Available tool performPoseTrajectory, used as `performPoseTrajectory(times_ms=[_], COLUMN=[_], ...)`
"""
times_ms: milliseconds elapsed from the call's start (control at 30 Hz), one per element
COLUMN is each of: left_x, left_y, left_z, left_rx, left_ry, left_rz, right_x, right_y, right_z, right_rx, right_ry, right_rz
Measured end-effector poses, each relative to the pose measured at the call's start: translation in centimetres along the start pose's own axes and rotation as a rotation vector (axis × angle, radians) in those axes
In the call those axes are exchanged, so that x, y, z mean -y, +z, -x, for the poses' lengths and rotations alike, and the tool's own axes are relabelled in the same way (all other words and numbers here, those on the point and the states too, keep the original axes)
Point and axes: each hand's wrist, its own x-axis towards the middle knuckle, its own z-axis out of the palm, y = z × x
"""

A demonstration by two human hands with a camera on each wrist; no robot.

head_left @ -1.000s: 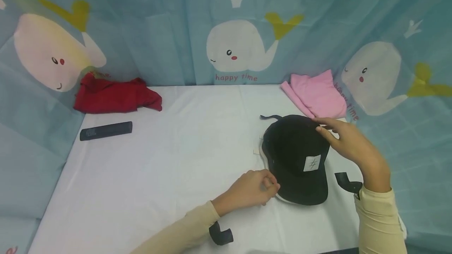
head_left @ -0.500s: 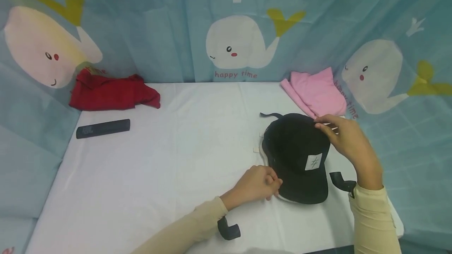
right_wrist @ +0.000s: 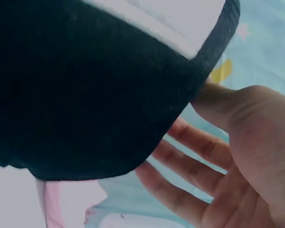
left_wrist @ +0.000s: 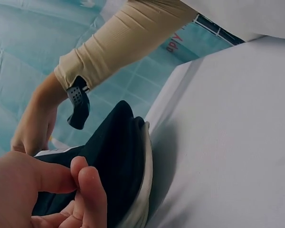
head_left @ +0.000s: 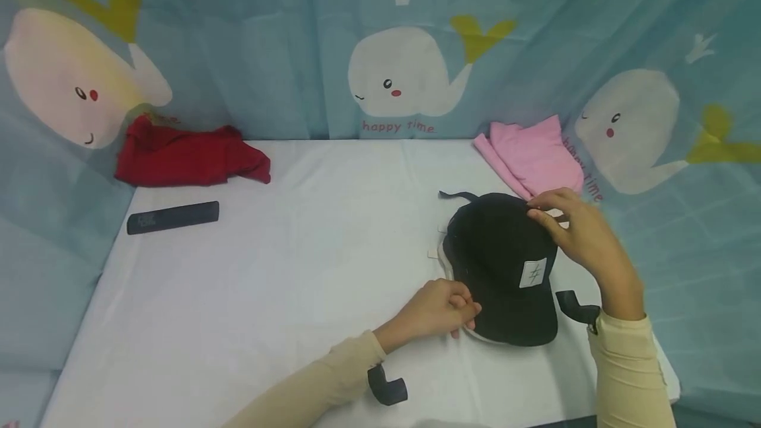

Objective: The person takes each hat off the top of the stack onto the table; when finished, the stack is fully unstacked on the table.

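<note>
A black cap [head_left: 496,249] with a white patch [head_left: 533,273] on its front lies on the white table, brim toward me. A pale layer [left_wrist: 145,190] shows under its edge in the left wrist view. At the brim's left side, my left hand [head_left: 440,309] pinches with thumb and fingertips, though the exact contact is partly hidden. My right hand [head_left: 579,233] holds the crown's upper right edge. In the right wrist view its thumb [right_wrist: 223,102] lies at the dark fabric's edge, and the other fingers [right_wrist: 192,166] reach partly behind it.
Behind the cap lies a folded pink cloth [head_left: 535,157]. A red cloth [head_left: 190,157] sits at the back left, with a dark flat bar-shaped case [head_left: 173,217] in front of it. A blue whale-print curtain [head_left: 285,51] borders the table [head_left: 285,269].
The cap's front and patch have shifted slightly to the right. My left hand has moved a little right and farther over the brim; my right hand stays at the crown.
</note>
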Motion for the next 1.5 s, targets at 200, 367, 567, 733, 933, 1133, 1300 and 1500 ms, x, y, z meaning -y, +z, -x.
performPoseTrajectory(times_ms=[200,367,567,733,933,1133,1300,1500], left_x=[-1.2,-2.7,-4.3,-5.3,-5.8,-5.1,-3.7,-1.1], left_y=[0.5,0.1,-1.9,-4.5,-8.0,-11.7,-15.3,-19.8], left_z=[-0.6,-1.0,-1.3,-1.0,-0.2,1.3,3.4,5.7], left_rx=[0.015,-0.007,-0.056,-0.164,-0.315,-0.485,-0.635,-0.784], left_ry=[0.004,0.017,0.075,0.142,0.17,0.151,0.086,-0.087], left_rz=[0.126,0.245,0.309,0.334,0.356,0.462,0.506,0.486], right_x=[0.0,0.7,2.7,5.6,10.1,13.6,15.8,18.4], right_y=[-1.4,-3.1,-5.6,-7.7,-8.3,-6.5,-3.8,0.6], right_z=[-0.7,-2.0,-4.7,-8.2,-13.1,-18.6,-22.8,-27.3], right_rx=[-0.117,-0.195,-0.25,-0.246,-0.241,-0.155,-0.046,0.058], right_ry=[-0.037,-0.051,-0.06,-0.069,-0.091,-0.132,-0.158,-0.149], right_rz=[0.051,0.038,0.0,0.019,0.022,0.002,-0.029,-0.032])
